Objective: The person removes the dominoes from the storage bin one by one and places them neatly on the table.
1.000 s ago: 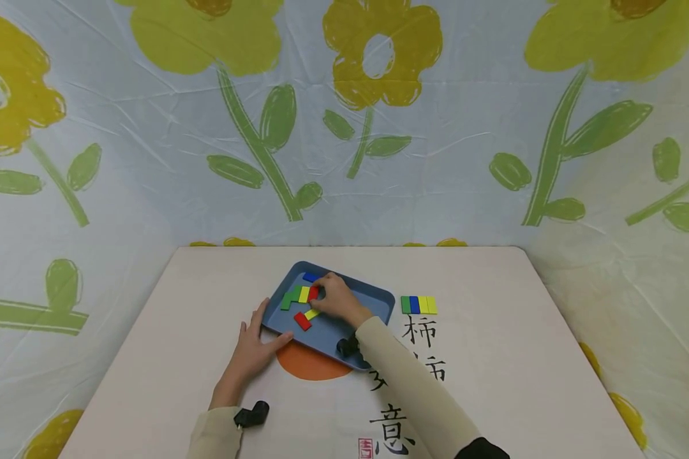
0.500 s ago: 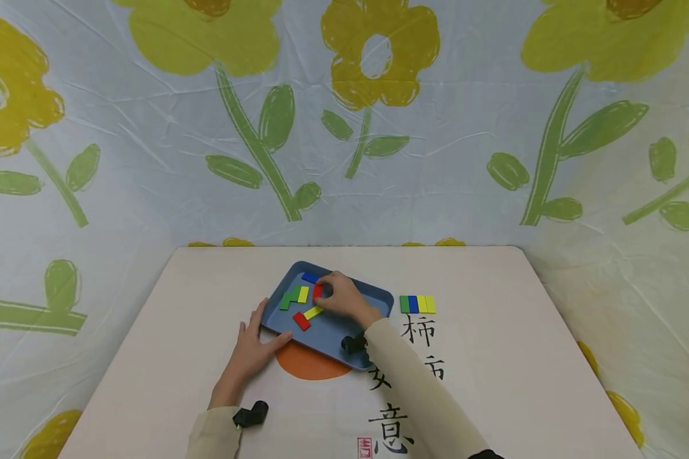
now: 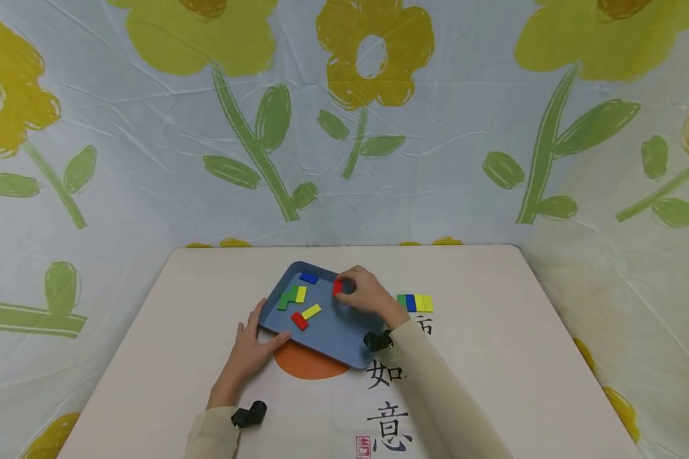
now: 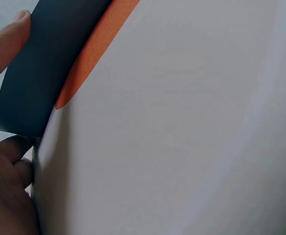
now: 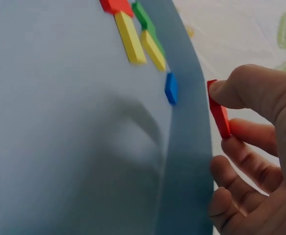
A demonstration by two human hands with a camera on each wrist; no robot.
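Observation:
My right hand [image 3: 369,294] pinches a small red rectangular block [image 3: 337,287] between thumb and fingers, above the right part of the blue-grey tray [image 3: 327,338]. In the right wrist view that red block [image 5: 219,110] is held on edge beyond the tray wall. My left hand [image 3: 251,354] holds the tray's near left corner, thumb along the front rim and fingers at the left side. Inside the tray lie a blue block [image 3: 309,278], touching green blocks [image 3: 288,298] with a yellow block [image 3: 301,294] beside them, another yellow block [image 3: 311,311] and a second red block [image 3: 300,320].
Right of the tray a row of green, blue and yellow blocks [image 3: 416,303] lies side by side on the table [image 3: 494,357]. The tray partly covers an orange printed shape [image 3: 310,363]. Black characters [image 3: 392,430] mark the cloth. A flowered curtain [image 3: 344,210] stands behind.
My right hand has moved to the right with the red block, away from the green and yellow blocks it stood beside. The left hand stays at the tray corner.

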